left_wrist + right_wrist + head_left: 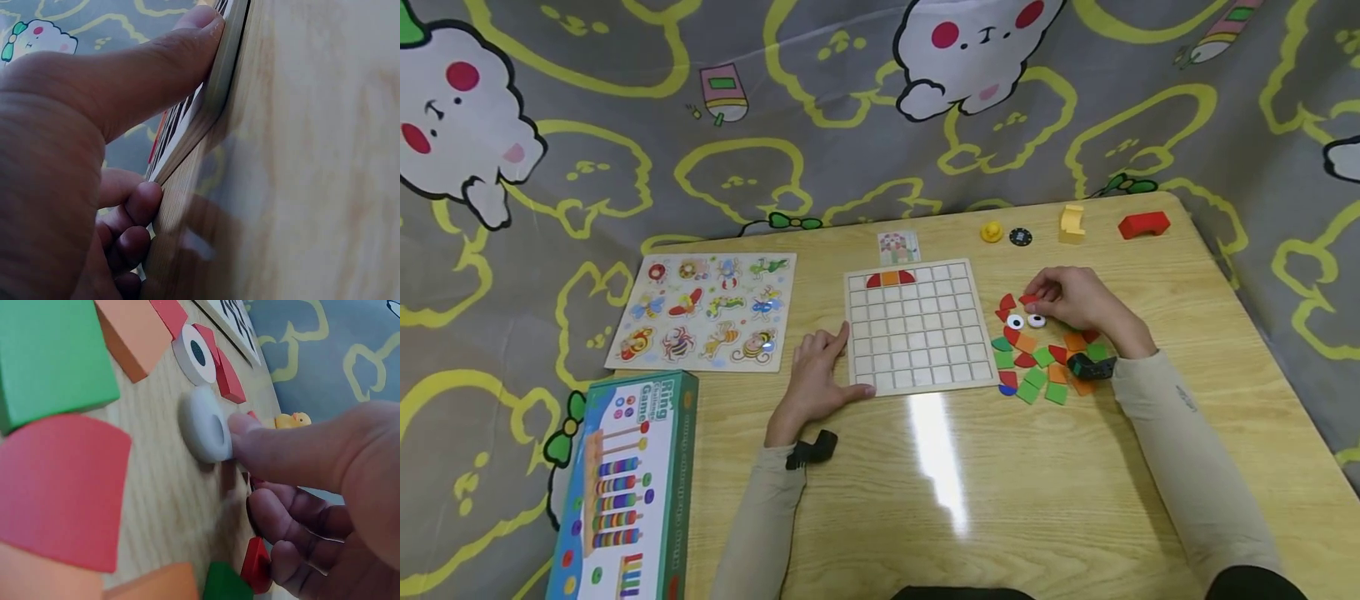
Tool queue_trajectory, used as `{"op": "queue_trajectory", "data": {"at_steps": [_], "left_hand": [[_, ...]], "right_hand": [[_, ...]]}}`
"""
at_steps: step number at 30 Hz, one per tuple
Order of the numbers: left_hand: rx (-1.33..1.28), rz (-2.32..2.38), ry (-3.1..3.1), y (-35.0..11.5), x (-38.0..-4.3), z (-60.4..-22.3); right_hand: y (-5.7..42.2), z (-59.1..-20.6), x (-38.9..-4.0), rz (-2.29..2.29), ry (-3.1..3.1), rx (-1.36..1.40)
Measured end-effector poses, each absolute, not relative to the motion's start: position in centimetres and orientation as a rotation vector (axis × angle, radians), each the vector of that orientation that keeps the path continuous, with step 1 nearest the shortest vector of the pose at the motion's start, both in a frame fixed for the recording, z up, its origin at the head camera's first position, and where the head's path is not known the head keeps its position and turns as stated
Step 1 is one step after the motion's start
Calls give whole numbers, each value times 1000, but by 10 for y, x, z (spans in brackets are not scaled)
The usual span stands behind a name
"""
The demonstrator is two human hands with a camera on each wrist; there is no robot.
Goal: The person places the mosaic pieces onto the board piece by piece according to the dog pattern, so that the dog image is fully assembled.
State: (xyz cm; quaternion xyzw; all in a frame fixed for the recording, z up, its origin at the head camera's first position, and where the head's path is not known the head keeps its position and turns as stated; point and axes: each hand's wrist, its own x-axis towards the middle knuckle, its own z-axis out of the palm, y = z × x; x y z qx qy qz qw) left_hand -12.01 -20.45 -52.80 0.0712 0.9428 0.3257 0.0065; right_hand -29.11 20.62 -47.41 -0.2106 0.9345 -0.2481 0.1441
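Note:
A pale wooden grid board [917,329] lies mid-table, with two red curved pieces and an orange square [890,278] in its top row. My left hand [816,375] rests at its near-left corner, thumb on the near edge and index finger at the left side. My right hand [1075,296] is over loose coloured pieces right of the board. Its thumb touches a white eye disc [203,425], with a red piece [1028,298] at the fingertips; I cannot tell which it pinches. Another eye disc [1015,322] lies beside. Green squares [1056,392] lie nearer me.
A picture card [898,247] lies behind the board. At the back right are a yellow duck [992,232], a black chip [1021,237], a yellow block [1072,225] and a red block [1144,224]. An insect puzzle board [703,312] and a game box [625,483] are left.

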Motion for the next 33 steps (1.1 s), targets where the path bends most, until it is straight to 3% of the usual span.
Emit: {"op": "queue_trajectory", "data": {"at_steps": [10,22,33], "left_hand": [[196,989,2936,-208,-119,-528],[236,1032,2893,-211,-121,-526],[278,1008,2896,-212,-123,-527]], "right_hand": [[180,-481,-299,-1036,2750,-643],[46,-483,-308,-1574,2459,-643],[-22,-500,-299,-1402,2438,-940]]}}
